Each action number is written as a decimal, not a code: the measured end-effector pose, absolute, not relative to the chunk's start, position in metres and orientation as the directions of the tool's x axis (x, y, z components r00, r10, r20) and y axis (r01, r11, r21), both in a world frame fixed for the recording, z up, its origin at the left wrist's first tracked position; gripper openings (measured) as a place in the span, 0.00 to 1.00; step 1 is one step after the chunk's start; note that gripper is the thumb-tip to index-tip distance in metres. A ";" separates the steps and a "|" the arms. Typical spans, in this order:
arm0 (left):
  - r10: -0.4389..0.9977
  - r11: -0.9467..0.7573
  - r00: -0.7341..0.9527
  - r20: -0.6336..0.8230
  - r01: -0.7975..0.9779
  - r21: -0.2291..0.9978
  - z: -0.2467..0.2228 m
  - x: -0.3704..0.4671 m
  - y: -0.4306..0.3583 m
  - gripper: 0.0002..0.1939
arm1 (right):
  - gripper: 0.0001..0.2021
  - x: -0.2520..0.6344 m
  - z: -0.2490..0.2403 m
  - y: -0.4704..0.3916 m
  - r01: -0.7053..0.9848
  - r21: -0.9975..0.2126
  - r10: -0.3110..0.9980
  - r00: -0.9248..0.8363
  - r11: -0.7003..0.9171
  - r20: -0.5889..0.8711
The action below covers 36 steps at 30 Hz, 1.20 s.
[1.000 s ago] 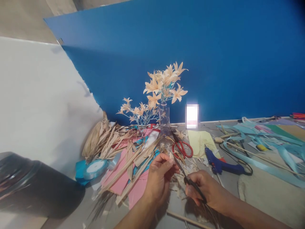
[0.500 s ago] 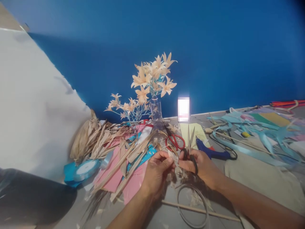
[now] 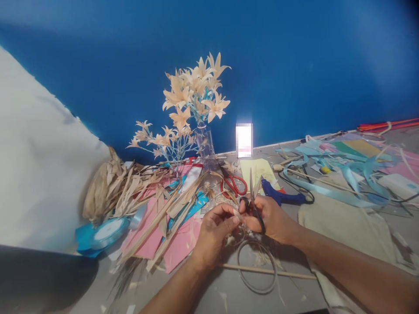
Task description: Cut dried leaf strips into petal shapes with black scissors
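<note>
My left hand (image 3: 216,229) is closed in a pinch on a small pale piece (image 3: 237,213), which looks like a bit of dried husk. My right hand (image 3: 270,218) has black-handled scissors (image 3: 257,213) hooked on its fingers, blades apart and pointing up and away. Its fingertips meet the left ones at the pale piece. Beneath both hands lie husk scraps and a coil of wire (image 3: 240,274) beside a thin wooden stick (image 3: 288,274). Just beyond them are red-handled scissors (image 3: 234,185) and a blue glue gun (image 3: 288,196).
Pale artificial flowers (image 3: 193,87) stand in a clear bottle (image 3: 205,146) near the blue wall. Dried husks (image 3: 101,187), pink paper (image 3: 183,240) and a ribbon spool (image 3: 109,231) lie left. Light-blue ribbon (image 3: 327,196) and a beige cloth (image 3: 347,226) spread right. A bright screen (image 3: 244,139) stands behind.
The camera view has turned slightly, so the scene sits further left and a little higher. My fingertips have come together, and the pale piece between them shows less.
</note>
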<state>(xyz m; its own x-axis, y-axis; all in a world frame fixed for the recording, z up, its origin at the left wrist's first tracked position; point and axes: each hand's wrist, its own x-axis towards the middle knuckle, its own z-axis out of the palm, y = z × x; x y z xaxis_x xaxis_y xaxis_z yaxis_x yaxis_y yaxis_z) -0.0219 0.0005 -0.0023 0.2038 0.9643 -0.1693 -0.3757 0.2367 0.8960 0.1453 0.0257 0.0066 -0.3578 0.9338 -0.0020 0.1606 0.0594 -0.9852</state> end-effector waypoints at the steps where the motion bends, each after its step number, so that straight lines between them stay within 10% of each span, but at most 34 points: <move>1: 0.968 0.222 0.189 -0.164 -0.344 0.912 -0.001 -0.023 0.001 0.10 | 0.07 0.146 0.007 0.026 0.169 -0.983 0.929 -0.371 0.066 -0.002; 16: 0.891 0.417 0.355 -0.282 -0.399 0.817 0.004 -0.028 0.006 0.10 | 0.10 0.157 0.012 0.033 0.174 -0.983 0.841 -0.522 -0.056 -0.140; 25: 0.958 0.285 0.160 -0.239 -0.638 0.715 0.006 -0.033 0.012 0.11 | 0.30 0.159 0.011 0.034 0.243 -0.965 0.748 -0.657 0.093 -0.094; 36: 0.981 0.179 0.044 -0.188 -0.576 0.798 0.011 -0.035 0.011 0.11 | 0.29 0.152 -0.001 0.027 0.334 -0.942 0.713 -0.654 -0.026 -0.251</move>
<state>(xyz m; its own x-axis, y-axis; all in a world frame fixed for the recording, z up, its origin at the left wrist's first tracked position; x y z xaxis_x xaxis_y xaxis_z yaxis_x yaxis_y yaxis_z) -0.0348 0.0108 0.0110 0.0439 0.9811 -0.1883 -0.5756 0.1789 0.7980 0.1519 0.0273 -0.0008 -0.6542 0.7132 -0.2515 0.3339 -0.0259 -0.9422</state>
